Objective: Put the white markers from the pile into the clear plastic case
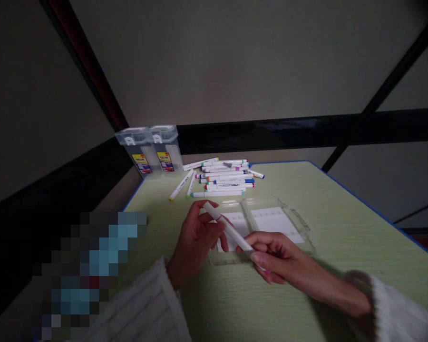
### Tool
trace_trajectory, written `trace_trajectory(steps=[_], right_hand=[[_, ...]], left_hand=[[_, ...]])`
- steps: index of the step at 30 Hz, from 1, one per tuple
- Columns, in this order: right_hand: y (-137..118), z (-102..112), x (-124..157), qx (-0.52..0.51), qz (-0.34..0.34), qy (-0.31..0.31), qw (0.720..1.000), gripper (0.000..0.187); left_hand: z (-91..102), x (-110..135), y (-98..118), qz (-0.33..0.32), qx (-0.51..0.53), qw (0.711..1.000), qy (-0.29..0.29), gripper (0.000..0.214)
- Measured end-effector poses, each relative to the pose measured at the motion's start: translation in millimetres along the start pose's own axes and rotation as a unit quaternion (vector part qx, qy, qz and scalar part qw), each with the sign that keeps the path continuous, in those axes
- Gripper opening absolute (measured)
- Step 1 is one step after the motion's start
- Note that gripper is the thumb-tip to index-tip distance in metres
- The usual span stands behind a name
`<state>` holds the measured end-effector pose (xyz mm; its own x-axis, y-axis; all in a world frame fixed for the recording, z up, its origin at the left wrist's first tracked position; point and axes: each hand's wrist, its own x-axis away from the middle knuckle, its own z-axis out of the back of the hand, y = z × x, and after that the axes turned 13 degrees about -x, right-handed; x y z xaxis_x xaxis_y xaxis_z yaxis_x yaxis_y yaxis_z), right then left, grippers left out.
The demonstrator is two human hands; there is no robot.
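Observation:
Both my hands hold one white marker pen (228, 230) slantwise over the green table (342, 247). My left hand (196, 240) has its fingers curled round the pen's upper end. My right hand (274, 259) pinches the lower end between thumb and fingers. Just behind the pen lies an open clear plastic case (271, 223) with a white paper insert in each half.
A loose pile of white markers with coloured caps (224, 178) lies at the far side of the table, two more (183, 184) a little to its left. Two upright clear boxes (150, 149) with yellow labels stand at the far left corner. A dark rail runs behind.

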<state>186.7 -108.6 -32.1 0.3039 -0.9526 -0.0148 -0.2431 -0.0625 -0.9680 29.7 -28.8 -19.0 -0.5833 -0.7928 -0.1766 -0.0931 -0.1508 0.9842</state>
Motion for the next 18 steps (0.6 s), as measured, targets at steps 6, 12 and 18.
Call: trace_trajectory(steps=[6, 12, 18], right_hand=[[-2.3, -1.6, -0.3, 0.006, -0.004, -0.006, 1.0, 0.025], [-1.2, -1.2, -0.2, 0.01, -0.02, 0.002, 1.0, 0.021], [-0.2, -0.7, 0.1, 0.008, -0.027, 0.006, 1.0, 0.021]], left_hand=[[-0.2, -0.7, -1.3, 0.0, -0.003, 1.0, -0.004, 0.026], [0.7, -0.4, -3.3, 0.003, -0.011, 1.0, 0.026, 0.031], [0.2, -0.4, -3.3, 0.002, -0.028, 0.998, 0.054, 0.034]])
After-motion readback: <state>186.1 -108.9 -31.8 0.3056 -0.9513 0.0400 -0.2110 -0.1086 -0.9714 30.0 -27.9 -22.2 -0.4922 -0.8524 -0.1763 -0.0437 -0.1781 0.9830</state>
